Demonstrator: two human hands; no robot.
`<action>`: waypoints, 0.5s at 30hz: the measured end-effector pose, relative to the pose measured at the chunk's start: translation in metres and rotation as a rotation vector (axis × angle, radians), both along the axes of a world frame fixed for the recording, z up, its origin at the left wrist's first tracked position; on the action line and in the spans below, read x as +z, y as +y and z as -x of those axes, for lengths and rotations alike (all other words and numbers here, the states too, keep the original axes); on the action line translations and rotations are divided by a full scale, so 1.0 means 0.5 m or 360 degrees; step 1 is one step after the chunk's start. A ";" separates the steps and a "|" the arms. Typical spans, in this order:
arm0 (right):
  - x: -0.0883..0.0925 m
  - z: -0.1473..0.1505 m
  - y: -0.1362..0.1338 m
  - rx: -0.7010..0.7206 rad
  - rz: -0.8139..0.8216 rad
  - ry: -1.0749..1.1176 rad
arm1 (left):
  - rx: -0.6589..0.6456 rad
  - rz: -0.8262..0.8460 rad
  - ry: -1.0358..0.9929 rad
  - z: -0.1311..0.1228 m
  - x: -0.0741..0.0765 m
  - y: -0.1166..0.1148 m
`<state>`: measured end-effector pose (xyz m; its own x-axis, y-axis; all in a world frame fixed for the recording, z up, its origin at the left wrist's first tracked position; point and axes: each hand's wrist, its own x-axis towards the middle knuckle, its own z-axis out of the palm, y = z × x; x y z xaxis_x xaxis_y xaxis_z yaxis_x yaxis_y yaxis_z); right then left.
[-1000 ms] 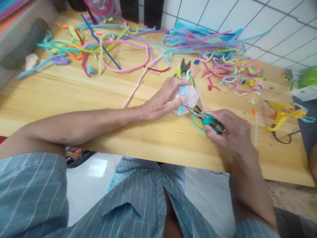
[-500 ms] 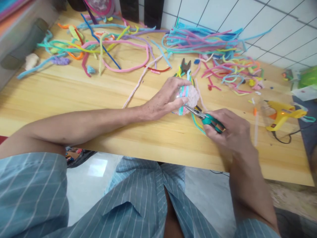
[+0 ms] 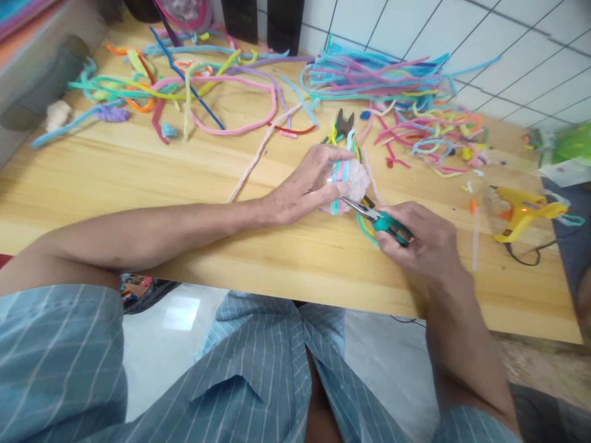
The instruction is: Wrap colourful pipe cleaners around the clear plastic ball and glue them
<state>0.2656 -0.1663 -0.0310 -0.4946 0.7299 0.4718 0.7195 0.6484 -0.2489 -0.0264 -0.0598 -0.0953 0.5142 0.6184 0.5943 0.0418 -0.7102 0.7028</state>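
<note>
My left hand (image 3: 311, 184) is closed around a pale pink fuzzy piece (image 3: 358, 178) banded with blue and pink pipe cleaners (image 3: 340, 169). Its thumb and fingers press on the bands. My right hand (image 3: 418, 237) grips the green handles of needle-nose pliers (image 3: 369, 212). Their thin jaws point left and reach the banded piece beside my left thumb; whether they pinch anything there is too small to tell. Green and yellow pipe cleaners (image 3: 367, 229) stick out below the piece. Just beyond it, a dark-jawed pair of cutters (image 3: 345, 121) lies partly hidden.
Loose coloured pipe cleaners (image 3: 231, 129) spread over the back left of the wooden table (image 3: 184, 178). A blue and pink bundle (image 3: 373, 74) lies by the tiled wall, with scraps (image 3: 443, 135) in front. A yellow glue gun (image 3: 521, 209) and a clear stick (image 3: 475, 240) are on the right.
My right hand and the pliers have shifted very slightly left. My left hand stays in place on the banded piece.
</note>
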 end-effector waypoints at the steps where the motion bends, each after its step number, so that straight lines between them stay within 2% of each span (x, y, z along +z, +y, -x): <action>1: -0.001 0.000 0.000 0.0016 -0.0009 0.0004 | 0.0003 0.0005 -0.0017 -0.001 -0.001 0.000; 5: -0.004 -0.001 0.002 0.0004 -0.0036 -0.0007 | 0.0018 0.0044 -0.0075 -0.007 -0.002 -0.002; 10: -0.003 -0.007 0.010 0.0079 -0.0252 -0.0083 | -0.0012 0.0069 -0.0057 -0.007 0.004 -0.005; 15: 0.003 -0.038 0.015 0.0147 -0.0124 0.0079 | -0.0004 0.0037 -0.0035 -0.005 0.005 -0.003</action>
